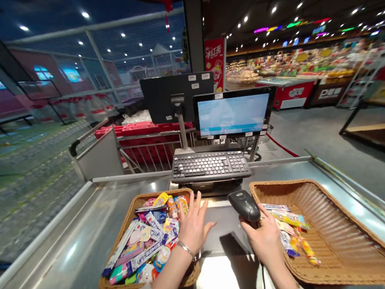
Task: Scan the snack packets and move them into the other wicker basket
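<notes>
My left hand (194,225) is open, fingers spread, over the right edge of a wicker basket (105,265) on the left. That basket is heaped with packaged sweets and toothpaste-like boxes (147,251); their exact kinds are hard to tell. In my right hand (265,238) is a black barcode scanner (244,206), gripped by its handle with the head tilted up and left. Beside my right hand stands a second wicker basket (341,229), where several wrapped snacks (294,225) lie along its left side.
Both baskets rest on a metal checkout counter (73,237). Behind them are a keyboard (210,165), a lit monitor (234,115) and the back of another screen (163,99). A cable hangs below the scanner. Shopping carts (144,152) stand beyond the counter.
</notes>
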A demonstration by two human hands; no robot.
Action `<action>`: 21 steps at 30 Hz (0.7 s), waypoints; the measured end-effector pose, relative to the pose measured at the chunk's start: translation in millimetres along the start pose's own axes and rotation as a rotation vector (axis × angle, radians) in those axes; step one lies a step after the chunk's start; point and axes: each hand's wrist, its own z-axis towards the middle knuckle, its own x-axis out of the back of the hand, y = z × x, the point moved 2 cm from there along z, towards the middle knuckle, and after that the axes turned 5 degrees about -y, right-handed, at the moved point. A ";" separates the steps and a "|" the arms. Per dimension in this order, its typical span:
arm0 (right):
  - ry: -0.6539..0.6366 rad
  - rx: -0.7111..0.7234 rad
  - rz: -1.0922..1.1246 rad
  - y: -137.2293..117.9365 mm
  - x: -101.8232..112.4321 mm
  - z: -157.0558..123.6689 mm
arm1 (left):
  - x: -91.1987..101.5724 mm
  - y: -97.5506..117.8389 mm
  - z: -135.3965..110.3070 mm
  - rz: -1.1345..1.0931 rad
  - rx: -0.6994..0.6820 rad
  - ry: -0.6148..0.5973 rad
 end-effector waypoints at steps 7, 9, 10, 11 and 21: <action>-0.146 -0.001 0.028 -24.7 -30.4 -7.2 | 9.0 -37.9 -36.6 0.033 0.127 -0.024; -0.184 0.015 0.034 -30.4 -37.5 -9.2 | 12.3 -49.7 -48.4 0.048 0.174 -0.034; -0.199 0.023 0.034 -32.7 -40.8 -10.1 | 13.6 -56.1 -54.6 0.057 0.196 -0.035; -0.212 0.033 0.034 -34.8 -44.0 -10.9 | 14.5 -62.7 -60.9 0.067 0.217 -0.035; -0.277 0.063 0.055 -44.7 -68.8 -20.9 | 18.5 -127.9 -124.1 0.151 0.445 -0.094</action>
